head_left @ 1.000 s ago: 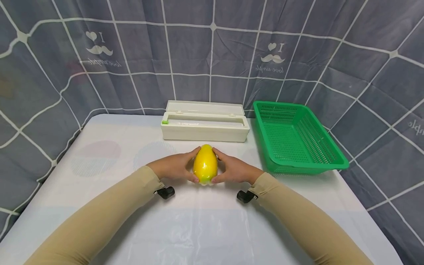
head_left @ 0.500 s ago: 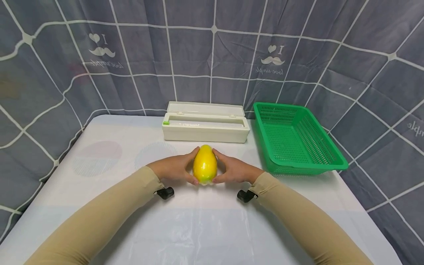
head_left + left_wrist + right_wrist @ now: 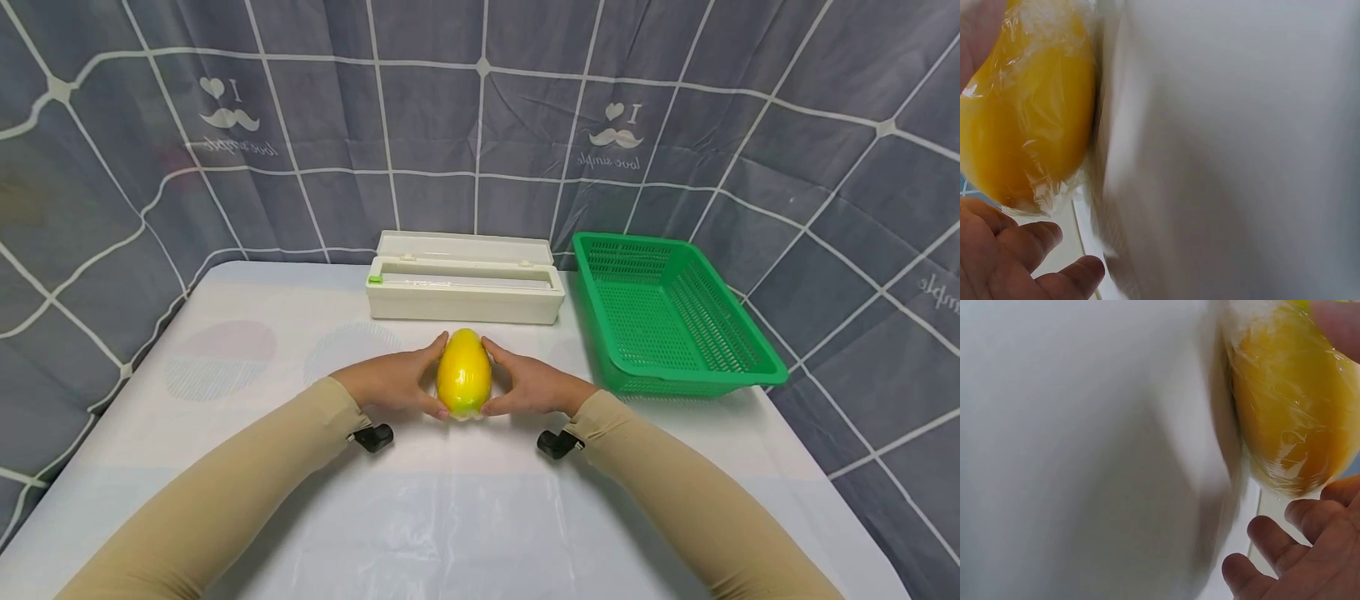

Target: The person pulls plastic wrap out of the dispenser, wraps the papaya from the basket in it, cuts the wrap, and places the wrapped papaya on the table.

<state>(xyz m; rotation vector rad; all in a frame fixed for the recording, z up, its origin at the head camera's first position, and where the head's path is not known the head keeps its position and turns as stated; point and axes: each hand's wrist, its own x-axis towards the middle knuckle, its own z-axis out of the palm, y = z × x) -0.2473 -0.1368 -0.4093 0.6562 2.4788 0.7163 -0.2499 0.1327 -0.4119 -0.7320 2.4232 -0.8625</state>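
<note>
In the head view a smooth yellow oval fruit (image 3: 464, 372) with a greenish near end lies on the white table between my hands. Clear plastic film, wrinkled in both wrist views, wraps this fruit (image 3: 1041, 119). My left hand (image 3: 397, 379) holds it from the left, thumb at the near end and fingers at the far end. From the right, my right hand (image 3: 536, 385) grips it the same way. In the right wrist view, several fingers of the right hand (image 3: 1316, 550) spread past the film-covered end. The fruit's exact kind is unclear.
Behind the fruit stands a white cling film dispenser (image 3: 465, 305), lid raised, with a green slider (image 3: 375, 279) at its left. A green perforated basket (image 3: 675, 377) sits at the right back of the white table (image 3: 480, 517). Grey checked cloth (image 3: 427, 117) hangs around.
The hands and the fruit stay nearly in place. Only a slight shift of the whole head view shows.
</note>
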